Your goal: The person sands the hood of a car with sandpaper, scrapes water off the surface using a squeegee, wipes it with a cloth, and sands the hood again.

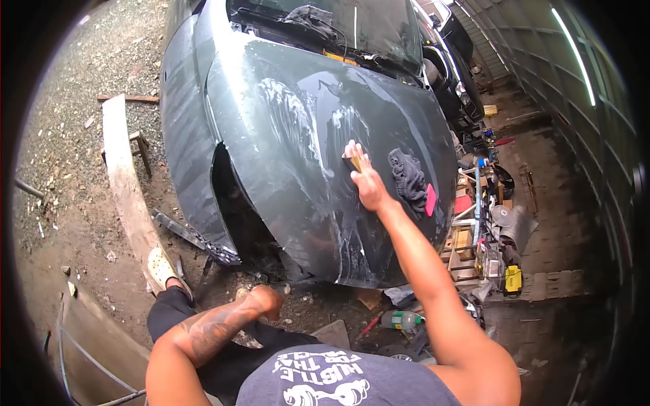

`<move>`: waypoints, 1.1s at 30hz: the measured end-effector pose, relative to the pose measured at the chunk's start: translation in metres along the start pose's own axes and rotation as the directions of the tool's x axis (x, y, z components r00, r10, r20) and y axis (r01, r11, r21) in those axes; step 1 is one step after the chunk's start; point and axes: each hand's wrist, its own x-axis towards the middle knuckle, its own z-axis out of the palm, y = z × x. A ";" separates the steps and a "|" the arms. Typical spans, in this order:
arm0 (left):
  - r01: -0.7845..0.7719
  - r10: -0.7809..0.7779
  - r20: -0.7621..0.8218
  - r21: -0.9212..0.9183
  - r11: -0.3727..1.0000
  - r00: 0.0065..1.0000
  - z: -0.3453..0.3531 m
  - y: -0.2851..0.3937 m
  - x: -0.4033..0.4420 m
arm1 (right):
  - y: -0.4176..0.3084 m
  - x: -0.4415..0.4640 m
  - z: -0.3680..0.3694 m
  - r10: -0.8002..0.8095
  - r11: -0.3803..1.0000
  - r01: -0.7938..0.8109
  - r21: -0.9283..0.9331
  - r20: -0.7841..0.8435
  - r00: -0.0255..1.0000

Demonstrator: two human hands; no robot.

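A dark grey car hood (298, 196) spreads out in front of me, with whitish wet streaks across it. On its middle lies my right hand (366, 181), fingers stretched forward and closed over a small flat pad (353, 163) with yellow and dark edges. The pad is mostly covered by the hand and presses against the hood. Just right of that hand rest a crumpled dark grey cloth (407, 177) and a pink flat piece (430, 200). My left hand (263, 302) is curled into a fist low by my leg; its inside is hidden.
A pale curved panel (122, 159) lies left of the car, my clog (161, 268) against its lower end. Clutter lines the right side, including a yellow case (513, 279). A green-labelled plastic bottle (401, 320) lies below the bumper area. Another vehicle (450, 64) stands behind right.
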 end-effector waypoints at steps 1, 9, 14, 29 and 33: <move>0.040 -0.043 0.073 0.050 0.998 0.996 -0.005 -0.002 -0.004 | 0.006 0.018 -0.002 -0.018 0.999 0.018 -0.027 -0.012 1.000; -0.047 0.042 -0.111 -0.045 0.998 0.993 -0.005 -0.001 0.007 | -0.018 0.009 0.028 -0.096 0.989 0.091 -0.114 -0.041 0.995; 0.048 -0.046 -0.027 0.078 0.996 0.999 -0.003 -0.008 0.016 | -0.030 0.019 0.024 -0.094 0.983 0.095 -0.154 0.014 0.996; 0.028 -0.035 -0.146 -0.047 0.998 0.989 -0.014 0.001 -0.018 | -0.058 0.099 0.038 -0.194 0.973 0.195 -0.122 0.022 0.981; -0.078 0.078 -0.096 0.005 0.997 0.992 -0.012 -0.007 -0.003 | -0.086 0.054 0.051 -0.150 0.981 0.149 -0.125 0.001 0.989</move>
